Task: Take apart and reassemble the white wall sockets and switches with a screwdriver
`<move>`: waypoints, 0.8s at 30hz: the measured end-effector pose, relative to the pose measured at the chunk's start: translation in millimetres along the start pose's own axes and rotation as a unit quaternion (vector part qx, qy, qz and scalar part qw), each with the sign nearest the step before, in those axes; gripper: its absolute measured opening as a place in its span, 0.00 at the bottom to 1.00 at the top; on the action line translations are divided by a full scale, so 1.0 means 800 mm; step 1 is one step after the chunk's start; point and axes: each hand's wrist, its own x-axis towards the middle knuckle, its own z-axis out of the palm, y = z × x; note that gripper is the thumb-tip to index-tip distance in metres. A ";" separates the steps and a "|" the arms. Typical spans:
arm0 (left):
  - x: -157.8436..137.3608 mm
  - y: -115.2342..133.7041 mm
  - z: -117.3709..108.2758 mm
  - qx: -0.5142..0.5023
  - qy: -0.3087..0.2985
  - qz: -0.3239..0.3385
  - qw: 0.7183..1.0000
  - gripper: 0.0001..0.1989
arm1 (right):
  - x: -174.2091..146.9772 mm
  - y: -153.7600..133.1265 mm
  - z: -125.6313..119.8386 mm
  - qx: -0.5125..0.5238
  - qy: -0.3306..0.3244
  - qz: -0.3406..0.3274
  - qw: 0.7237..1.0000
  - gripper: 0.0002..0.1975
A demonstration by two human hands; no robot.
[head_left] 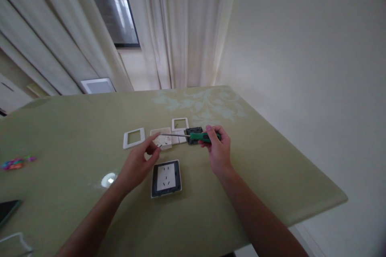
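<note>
My right hand (218, 148) is closed around the green handle of a screwdriver (197, 137), whose thin metal shaft points left, level above the table. At its tip is the index finger of my left hand (138, 162); whether they touch I cannot tell. The left thumb and index finger are apart. Below the hands lies a wall socket (166, 177) with a white face and a dark surround. Beneath the shaft sit a white back box (163, 140) holding small dark bits, and a white switch piece (181, 138). A dark mounting frame (194, 130) lies partly behind the screwdriver.
Two white cover frames, one at left (125, 140) and one farther back (180, 119), lie on the green-covered table (226, 217). Colourful small items (16, 164) and a dark flat device (8, 211) are at the left. A wall (316, 88) borders the right side.
</note>
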 end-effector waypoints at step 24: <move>-0.050 0.037 0.017 -0.066 -0.074 0.184 0.978 0.10 | 0.019 -0.005 -0.018 -0.041 0.047 0.031 0.998 0.24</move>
